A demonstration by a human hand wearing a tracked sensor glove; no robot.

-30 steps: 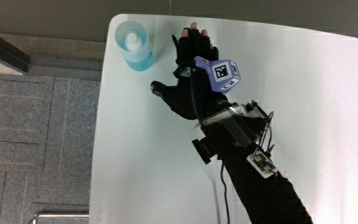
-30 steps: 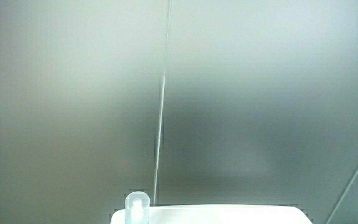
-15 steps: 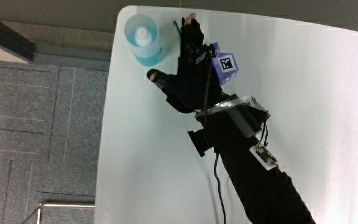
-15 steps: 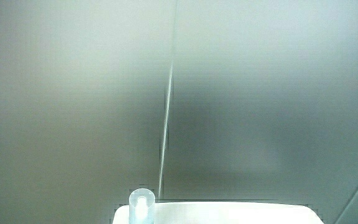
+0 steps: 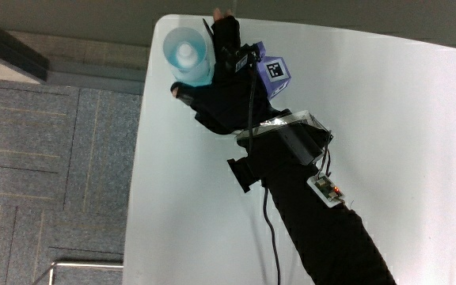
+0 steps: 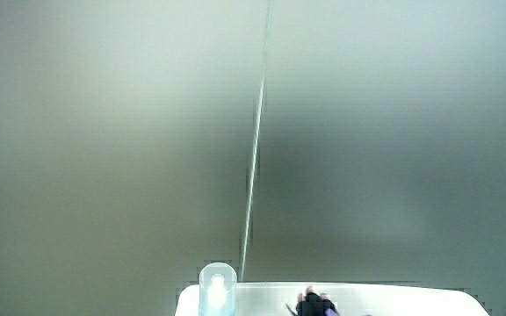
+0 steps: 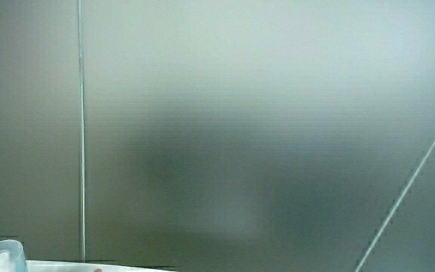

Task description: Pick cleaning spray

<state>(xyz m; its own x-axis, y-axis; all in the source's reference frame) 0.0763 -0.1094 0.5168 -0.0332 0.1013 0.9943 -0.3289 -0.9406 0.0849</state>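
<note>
The cleaning spray [image 5: 187, 54], a clear bottle of pale blue liquid with a white cap, stands upright at a corner of the white table [image 5: 386, 119]. The hand [image 5: 218, 89] in its black glove is pressed up beside the bottle. Its thumb [image 5: 180, 90] reaches round the side nearer the person, and its straight fingers [image 5: 225, 30] lie along the bottle's flank. The fingers are spread and not closed on the bottle. The patterned cube [image 5: 274, 73] sits on the back of the hand. In both side views, mostly pale wall, the bottle top [image 6: 217, 285] [image 7: 4, 258] shows; the hand [image 6: 314, 305] peeks up beside it.
The bottle stands close to two table edges, where grey carpet floor [image 5: 54, 150] lies below. The forearm [image 5: 315, 222], with a black device and cable strapped on, crosses the table from the person's side.
The hand has slid across the table toward the bottle, from a gap beside it to lying against it with the thumb reaching round. The bottle has stayed at its corner.
</note>
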